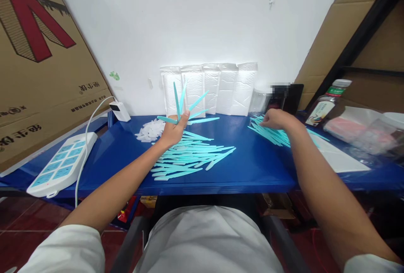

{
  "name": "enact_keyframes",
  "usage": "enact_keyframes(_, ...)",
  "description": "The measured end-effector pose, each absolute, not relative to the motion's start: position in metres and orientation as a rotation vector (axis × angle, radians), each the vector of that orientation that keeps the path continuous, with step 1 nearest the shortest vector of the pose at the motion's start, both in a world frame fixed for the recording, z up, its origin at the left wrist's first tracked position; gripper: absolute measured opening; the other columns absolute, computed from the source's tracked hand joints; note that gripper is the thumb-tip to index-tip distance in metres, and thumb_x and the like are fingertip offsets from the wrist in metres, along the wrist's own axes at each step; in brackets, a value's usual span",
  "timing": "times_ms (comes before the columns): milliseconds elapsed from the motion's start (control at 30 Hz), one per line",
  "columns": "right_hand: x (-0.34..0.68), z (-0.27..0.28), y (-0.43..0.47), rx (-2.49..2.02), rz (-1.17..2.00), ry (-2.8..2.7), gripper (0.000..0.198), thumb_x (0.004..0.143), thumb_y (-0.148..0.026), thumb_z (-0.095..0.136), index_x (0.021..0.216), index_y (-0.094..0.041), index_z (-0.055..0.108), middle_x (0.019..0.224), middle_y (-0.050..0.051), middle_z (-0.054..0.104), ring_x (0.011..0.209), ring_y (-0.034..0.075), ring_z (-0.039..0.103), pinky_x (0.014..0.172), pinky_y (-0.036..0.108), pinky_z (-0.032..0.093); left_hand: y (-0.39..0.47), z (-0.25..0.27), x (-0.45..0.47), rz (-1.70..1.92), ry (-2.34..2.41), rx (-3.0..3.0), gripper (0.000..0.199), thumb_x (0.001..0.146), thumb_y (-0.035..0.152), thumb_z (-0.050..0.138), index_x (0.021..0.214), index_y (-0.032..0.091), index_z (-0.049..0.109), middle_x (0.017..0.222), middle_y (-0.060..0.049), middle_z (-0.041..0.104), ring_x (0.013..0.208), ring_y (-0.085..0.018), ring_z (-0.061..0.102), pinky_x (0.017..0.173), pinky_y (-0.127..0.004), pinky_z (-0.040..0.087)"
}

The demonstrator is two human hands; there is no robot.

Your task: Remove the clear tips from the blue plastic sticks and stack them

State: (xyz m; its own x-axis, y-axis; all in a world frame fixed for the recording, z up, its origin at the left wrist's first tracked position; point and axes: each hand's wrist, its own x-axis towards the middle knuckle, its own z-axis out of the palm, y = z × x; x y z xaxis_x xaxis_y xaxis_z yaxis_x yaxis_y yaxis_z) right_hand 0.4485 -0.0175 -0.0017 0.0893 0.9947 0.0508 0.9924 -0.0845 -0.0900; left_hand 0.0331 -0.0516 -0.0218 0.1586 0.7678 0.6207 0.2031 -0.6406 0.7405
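Several thin turquoise sticks (176,98), flat and tapered, fan out from my left hand (175,130), which is closed around their lower ends. Below that hand a loose pile of similar turquoise sticks (186,155) is spread on the table, some with whitish ends. A heap of small white translucent pieces (150,131) lies just left of the hand. Over on the right, my right hand (275,119) reaches down with bent fingers onto a second bundle of turquoise sticks (273,135). Its fingertips are hidden, so whether they grip a stick cannot be made out.
White padded pouches (221,90) lean on the wall behind the blue table (249,168). A clear jar (259,98), a bottle (328,100) and a white sheet (341,157) are at right. A power strip (63,163) and its cable occupy the left, beside a large carton (41,75).
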Motion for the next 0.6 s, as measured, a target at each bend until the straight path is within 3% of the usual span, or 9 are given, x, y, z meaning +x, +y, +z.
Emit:
enact_keyframes(133,0.437,0.001,-0.022,-2.391,-0.030,-1.984,0.030,0.083,-0.047,0.079,0.090,-0.018,0.079,0.099,0.017,0.079,0.081,0.029,0.071,0.067,0.035,0.048,-0.056,-0.024,0.038,1.433,0.881,1.986,0.069,0.100,0.072,0.053,0.057,0.021,0.035,0.057,0.002,0.030,0.053,-0.012,0.030,0.053,-0.030,0.026)
enact_keyframes(233,0.403,0.005,-0.033,-1.872,-0.058,-2.085,0.040,0.099,-0.053,0.060,0.096,-0.017,0.079,0.100,0.016,0.079,0.086,0.028,0.070,0.073,0.036,0.049,-0.062,-0.024,0.043,1.362,0.878,2.026,0.068,0.101,0.070,0.052,0.057,0.021,0.033,0.057,0.002,0.028,0.054,-0.012,0.028,0.053,-0.030,0.025)
enact_keyframes(300,0.372,0.006,-0.044,-1.349,0.152,-2.194,0.048,0.105,-0.056,0.048,0.102,-0.019,0.078,0.099,0.011,0.079,0.089,0.025,0.070,0.078,0.035,0.051,-0.066,-0.024,0.045,1.318,0.882,2.041,0.067,0.102,0.069,0.052,0.058,0.021,0.032,0.058,0.003,0.027,0.055,-0.012,0.027,0.054,-0.030,0.025)
enact_keyframes(433,0.318,0.000,-0.066,-0.875,0.461,-2.269,0.047,0.100,-0.063,0.058,0.097,-0.021,0.079,0.095,0.008,0.078,0.088,0.023,0.068,0.076,0.033,0.051,-0.070,-0.025,0.048,1.258,0.882,2.031,0.067,0.101,0.070,0.053,0.060,0.022,0.032,0.058,0.003,0.027,0.055,-0.012,0.026,0.053,-0.029,0.026)
enact_keyframes(600,0.304,0.003,-0.076,-0.822,0.629,-2.288,0.048,0.095,-0.064,0.065,0.086,-0.019,0.080,0.085,0.007,0.077,0.079,0.021,0.067,0.072,0.032,0.049,-0.072,-0.026,0.050,1.254,0.852,2.026,0.067,0.100,0.067,0.056,0.057,0.021,0.036,0.057,0.003,0.031,0.055,-0.012,0.029,0.053,-0.029,0.028)
